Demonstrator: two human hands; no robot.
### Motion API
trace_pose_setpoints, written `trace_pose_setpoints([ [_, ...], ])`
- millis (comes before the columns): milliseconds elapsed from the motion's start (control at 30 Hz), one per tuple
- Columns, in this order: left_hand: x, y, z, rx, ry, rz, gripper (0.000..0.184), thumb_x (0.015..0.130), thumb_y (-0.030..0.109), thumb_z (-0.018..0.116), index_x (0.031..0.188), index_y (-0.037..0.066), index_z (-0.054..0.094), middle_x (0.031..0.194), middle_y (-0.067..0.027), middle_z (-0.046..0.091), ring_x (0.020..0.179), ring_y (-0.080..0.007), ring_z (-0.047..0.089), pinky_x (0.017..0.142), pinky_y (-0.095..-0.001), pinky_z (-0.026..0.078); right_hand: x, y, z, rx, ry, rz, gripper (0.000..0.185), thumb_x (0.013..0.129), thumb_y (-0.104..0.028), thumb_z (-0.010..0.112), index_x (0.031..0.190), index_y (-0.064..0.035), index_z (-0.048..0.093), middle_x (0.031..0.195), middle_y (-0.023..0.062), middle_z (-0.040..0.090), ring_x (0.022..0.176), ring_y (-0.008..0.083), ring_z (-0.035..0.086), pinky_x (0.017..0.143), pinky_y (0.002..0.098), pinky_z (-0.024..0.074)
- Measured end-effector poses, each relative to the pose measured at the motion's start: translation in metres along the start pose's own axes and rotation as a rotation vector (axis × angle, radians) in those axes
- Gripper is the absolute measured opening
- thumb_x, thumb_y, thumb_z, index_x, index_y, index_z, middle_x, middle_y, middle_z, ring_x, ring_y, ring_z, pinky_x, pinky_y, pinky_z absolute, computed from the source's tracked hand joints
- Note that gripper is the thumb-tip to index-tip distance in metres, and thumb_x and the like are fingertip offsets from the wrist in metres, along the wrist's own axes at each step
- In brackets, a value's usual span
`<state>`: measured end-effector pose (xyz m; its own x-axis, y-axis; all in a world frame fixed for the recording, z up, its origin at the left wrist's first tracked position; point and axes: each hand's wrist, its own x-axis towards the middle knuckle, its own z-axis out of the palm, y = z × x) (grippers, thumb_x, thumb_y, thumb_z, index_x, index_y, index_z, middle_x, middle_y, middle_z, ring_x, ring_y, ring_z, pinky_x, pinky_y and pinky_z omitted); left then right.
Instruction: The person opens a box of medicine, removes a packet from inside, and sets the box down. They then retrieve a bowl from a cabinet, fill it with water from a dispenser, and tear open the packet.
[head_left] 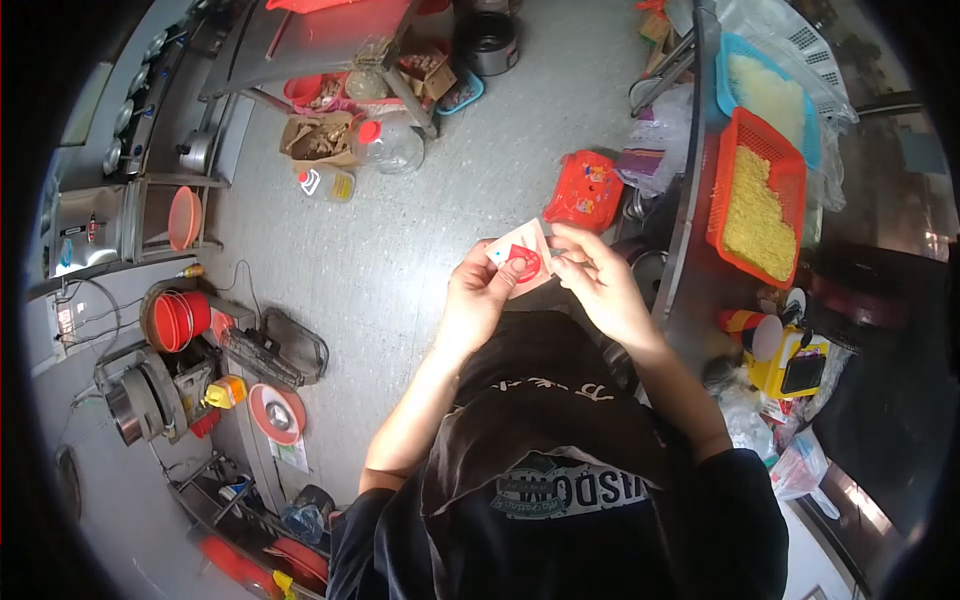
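A small flat paper-like packet (529, 245), pale pink with a red printed patch, is held in front of my apron (520, 350). My left hand (475, 297) pinches it from the left, the thumb lying over the red print. At its right edge is my right hand (600, 282), thumb and fingers closed on the border; the exact contact of the fingertips is partly hidden. What the packet contains cannot be seen.
A red stool (587, 190) stands on the floor ahead. To the right, a counter carries a red basket of yellow shreds (760, 215) and a blue basket of pale shreds (768, 95). Plastic jugs (390, 147) sit by a metal table (320, 45); a machine (150, 395) is at left.
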<state>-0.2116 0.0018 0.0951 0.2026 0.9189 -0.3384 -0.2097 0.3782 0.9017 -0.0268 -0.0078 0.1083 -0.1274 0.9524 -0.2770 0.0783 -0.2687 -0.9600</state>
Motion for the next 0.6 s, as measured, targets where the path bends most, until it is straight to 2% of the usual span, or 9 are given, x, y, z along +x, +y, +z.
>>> trace_pose_setpoints([
  [100,0.002,0.001,-0.021,-0.083,0.002,-0.062,0.029,0.094,0.017,0.063,0.118,0.002,0.058,0.102,-0.0047,0.068,0.092,-0.0105,0.062,0.085,-0.0265,0.049,0.021,-0.002,0.023,-0.156,-0.076,0.065,0.023,0.094,-0.015,0.060,0.114,-0.0030,0.060,0.095,0.0040,0.066,0.078,0.0073,0.060,0.065,0.0235,0.0491],
  [133,0.004,0.005,-0.031,-0.127,0.016,-0.076,0.029,0.094,0.018,0.062,0.118,0.002,0.057,0.103,-0.0050,0.068,0.094,-0.0109,0.062,0.086,-0.0269,0.049,0.028,-0.007,0.034,-0.169,-0.087,0.058,0.013,0.094,-0.013,0.060,0.099,-0.0018,0.062,0.077,-0.0001,0.063,0.067,0.0059,0.057,0.059,0.0233,0.0478],
  [233,0.009,0.027,-0.064,-0.204,0.045,-0.060,0.028,0.093,0.013,0.062,0.117,-0.002,0.055,0.103,-0.0071,0.067,0.096,-0.0125,0.063,0.085,-0.0277,0.052,0.053,0.000,0.069,-0.232,-0.106,0.060,0.012,0.090,-0.012,0.062,0.094,-0.0001,0.060,0.075,0.0132,0.066,0.066,0.0155,0.063,0.061,0.0306,0.0483],
  [267,0.013,0.018,-0.084,-0.166,0.076,0.004,0.030,0.092,0.012,0.065,0.116,-0.002,0.056,0.102,-0.0075,0.067,0.094,-0.0122,0.062,0.082,-0.0276,0.053,0.062,-0.001,0.084,-0.316,-0.097,-0.058,0.010,0.089,-0.011,0.061,0.090,-0.0012,0.059,0.073,0.0155,0.063,0.064,0.0188,0.062,0.060,0.0325,0.0478],
  [300,0.015,0.016,-0.106,-0.084,0.111,0.033,0.026,0.090,0.014,0.067,0.111,0.001,0.060,0.100,-0.0043,0.068,0.091,-0.0098,0.062,0.084,-0.0256,0.050,0.070,-0.015,0.102,-0.380,-0.123,-0.071,0.010,0.089,-0.012,0.061,0.090,-0.0022,0.059,0.074,0.0166,0.062,0.065,0.0226,0.064,0.061,0.0332,0.0484],
  [433,0.009,0.040,-0.187,-0.084,0.168,-0.059,0.017,0.089,0.007,0.066,0.104,0.000,0.062,0.090,-0.0046,0.068,0.083,-0.0100,0.063,0.078,-0.0258,0.052,0.103,-0.032,0.176,-0.428,-0.276,-0.044,0.012,0.090,-0.016,0.059,0.091,-0.0034,0.059,0.077,0.0182,0.064,0.069,0.0266,0.065,0.063,0.0361,0.0489],
  [500,0.003,0.038,-0.225,-0.078,0.224,-0.065,0.014,0.089,0.004,0.065,0.103,0.000,0.062,0.092,-0.0060,0.068,0.085,-0.0115,0.063,0.079,-0.0272,0.051,0.121,-0.043,0.207,-0.521,-0.398,-0.002,0.016,0.091,-0.020,0.060,0.093,-0.0043,0.059,0.079,0.0184,0.064,0.074,0.0308,0.066,0.064,0.0394,0.0484],
  [567,-0.001,0.026,-0.256,-0.154,0.254,-0.039,0.016,0.091,0.007,0.062,0.106,0.001,0.061,0.096,-0.0077,0.068,0.088,-0.0139,0.063,0.081,-0.0296,0.051,0.140,-0.045,0.235,-0.509,-0.474,-0.036,0.019,0.091,-0.024,0.060,0.092,-0.0045,0.058,0.080,0.0187,0.065,0.074,0.0325,0.066,0.064,0.0405,0.0484],
  [600,-0.001,0.029,-0.261,-0.330,0.304,-0.057,0.016,0.093,0.009,0.059,0.108,0.002,0.060,0.098,-0.0083,0.068,0.089,-0.0151,0.064,0.081,-0.0307,0.052,0.148,-0.052,0.247,-0.537,-0.490,-0.002,0.021,0.090,-0.025,0.061,0.091,-0.0042,0.058,0.080,0.0187,0.065,0.075,0.0331,0.066,0.064,0.0403,0.0488],
])
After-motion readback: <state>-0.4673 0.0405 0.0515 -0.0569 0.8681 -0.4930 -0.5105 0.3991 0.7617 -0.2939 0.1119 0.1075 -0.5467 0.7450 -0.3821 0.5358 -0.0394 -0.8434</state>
